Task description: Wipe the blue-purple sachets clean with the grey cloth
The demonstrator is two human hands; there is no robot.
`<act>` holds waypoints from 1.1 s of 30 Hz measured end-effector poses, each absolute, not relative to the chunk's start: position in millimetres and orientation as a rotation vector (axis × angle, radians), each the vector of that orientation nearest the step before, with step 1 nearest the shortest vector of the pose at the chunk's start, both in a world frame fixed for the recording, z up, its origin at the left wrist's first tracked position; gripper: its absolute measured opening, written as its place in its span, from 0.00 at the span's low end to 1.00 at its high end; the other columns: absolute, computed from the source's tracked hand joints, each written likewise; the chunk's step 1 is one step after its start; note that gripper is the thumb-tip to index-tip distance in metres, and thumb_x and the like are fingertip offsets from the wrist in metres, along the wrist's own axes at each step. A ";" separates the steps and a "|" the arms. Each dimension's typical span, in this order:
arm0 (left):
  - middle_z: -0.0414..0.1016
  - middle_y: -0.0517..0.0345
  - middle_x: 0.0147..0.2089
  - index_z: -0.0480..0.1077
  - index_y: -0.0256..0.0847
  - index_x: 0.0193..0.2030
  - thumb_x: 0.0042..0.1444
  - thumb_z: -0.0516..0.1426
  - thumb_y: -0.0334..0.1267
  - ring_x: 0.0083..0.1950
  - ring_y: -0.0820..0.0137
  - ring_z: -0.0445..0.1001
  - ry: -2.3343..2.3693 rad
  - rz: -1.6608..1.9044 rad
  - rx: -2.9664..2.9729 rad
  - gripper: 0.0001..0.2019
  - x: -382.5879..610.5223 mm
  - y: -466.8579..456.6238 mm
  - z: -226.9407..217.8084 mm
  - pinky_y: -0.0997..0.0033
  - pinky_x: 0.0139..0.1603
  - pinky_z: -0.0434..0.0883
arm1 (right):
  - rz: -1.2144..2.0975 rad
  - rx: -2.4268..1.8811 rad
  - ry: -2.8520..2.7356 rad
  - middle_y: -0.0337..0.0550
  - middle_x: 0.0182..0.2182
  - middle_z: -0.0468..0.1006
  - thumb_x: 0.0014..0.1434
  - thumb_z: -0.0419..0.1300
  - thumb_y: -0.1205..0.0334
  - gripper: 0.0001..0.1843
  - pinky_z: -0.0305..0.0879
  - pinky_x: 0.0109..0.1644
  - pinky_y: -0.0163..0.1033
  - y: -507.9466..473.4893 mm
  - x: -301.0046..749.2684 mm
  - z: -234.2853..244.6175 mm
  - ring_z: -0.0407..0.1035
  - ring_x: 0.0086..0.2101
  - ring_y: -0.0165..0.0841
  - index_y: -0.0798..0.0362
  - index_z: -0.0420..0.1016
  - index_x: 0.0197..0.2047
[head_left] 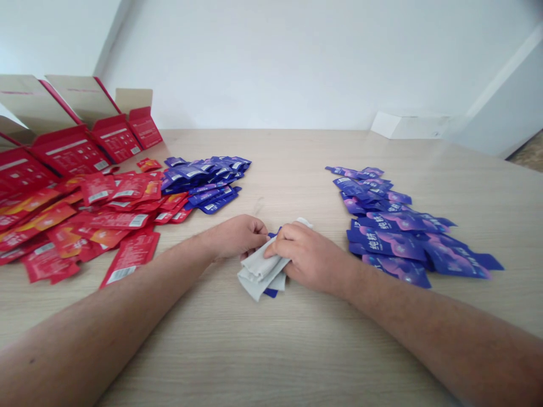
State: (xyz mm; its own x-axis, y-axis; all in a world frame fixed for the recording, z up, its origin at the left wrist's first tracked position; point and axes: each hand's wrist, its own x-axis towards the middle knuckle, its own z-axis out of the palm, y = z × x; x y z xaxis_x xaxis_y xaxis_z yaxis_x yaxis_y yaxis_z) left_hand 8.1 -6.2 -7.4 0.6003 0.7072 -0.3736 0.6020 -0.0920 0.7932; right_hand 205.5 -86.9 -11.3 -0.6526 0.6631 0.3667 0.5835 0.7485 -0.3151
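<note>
My left hand [238,236] and my right hand [307,254] meet at the middle of the wooden table [297,345]. Between them lies a folded grey cloth [258,274] with a blue sachet [271,292] under it, only its corners showing. My right hand is closed, pressing the cloth down on the sachet. The fingers of my left hand are curled and pinch at the sachet's left end by the cloth.
A heap of red sachets [76,223] and open red cartons [72,144] fill the left. A pile of blue sachets [203,178] lies beside them. Another spread of blue sachets [399,232] lies on the right. A white box [407,125] stands at the far edge.
</note>
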 end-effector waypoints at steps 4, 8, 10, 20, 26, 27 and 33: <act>0.71 0.62 0.21 0.71 0.39 0.32 0.54 0.56 0.44 0.20 0.76 0.68 1.056 0.106 1.753 0.10 7.7 -7.5 -7.0 0.79 0.20 0.65 | 0.240 -0.882 -2.515 0.46 0.40 0.72 0.55 0.59 0.74 0.17 0.62 0.51 0.44 -88.8 204.4 -11.8 0.64 0.43 0.37 0.52 0.77 0.47; 0.71 0.62 0.21 0.70 0.39 0.32 0.54 0.56 0.44 0.20 0.75 0.68 1.061 0.094 1.733 0.10 8.1 -8.0 -5.8 0.78 0.20 0.66 | 0.241 -0.841 -2.539 0.45 0.41 0.73 0.55 0.59 0.74 0.18 0.62 0.51 0.44 -89.7 203.6 -11.7 0.64 0.44 0.37 0.51 0.77 0.47; 0.71 0.64 0.21 0.71 0.39 0.31 0.53 0.57 0.45 0.20 0.77 0.67 1.073 0.115 1.761 0.10 8.6 -8.1 -4.7 0.80 0.20 0.64 | 0.231 -0.901 -2.495 0.46 0.41 0.72 0.55 0.59 0.74 0.17 0.62 0.51 0.44 -87.9 204.8 -11.4 0.65 0.43 0.37 0.52 0.76 0.47; 0.72 0.63 0.21 0.71 0.40 0.32 0.53 0.56 0.45 0.20 0.76 0.69 1.060 0.102 1.750 0.10 8.2 -7.1 -5.3 0.78 0.20 0.66 | 0.230 -0.887 -2.518 0.46 0.40 0.72 0.55 0.59 0.74 0.17 0.62 0.51 0.44 -88.8 205.0 -11.7 0.64 0.43 0.37 0.51 0.77 0.47; 0.71 0.63 0.21 0.71 0.40 0.32 0.54 0.56 0.45 0.20 0.75 0.69 1.046 0.089 1.754 0.10 7.3 -6.5 -6.0 0.78 0.20 0.67 | 0.232 -0.861 -2.539 0.46 0.40 0.72 0.55 0.59 0.73 0.17 0.62 0.51 0.44 -89.4 204.9 -11.0 0.64 0.44 0.37 0.51 0.77 0.47; 0.71 0.63 0.20 0.70 0.40 0.32 0.54 0.56 0.45 0.20 0.75 0.69 1.041 0.084 1.747 0.10 7.1 -6.3 -6.7 0.77 0.20 0.67 | 0.235 -0.829 -2.559 0.45 0.40 0.72 0.55 0.59 0.73 0.17 0.62 0.51 0.44 -90.1 204.3 -10.9 0.64 0.44 0.37 0.51 0.77 0.47; 0.72 0.63 0.22 0.71 0.39 0.32 0.53 0.57 0.44 0.20 0.76 0.68 1.044 0.117 1.780 0.09 7.3 -5.2 -7.9 0.79 0.19 0.65 | 0.224 -0.943 -2.492 0.47 0.41 0.72 0.56 0.59 0.73 0.16 0.62 0.51 0.44 -87.3 206.2 -11.4 0.64 0.43 0.37 0.53 0.77 0.47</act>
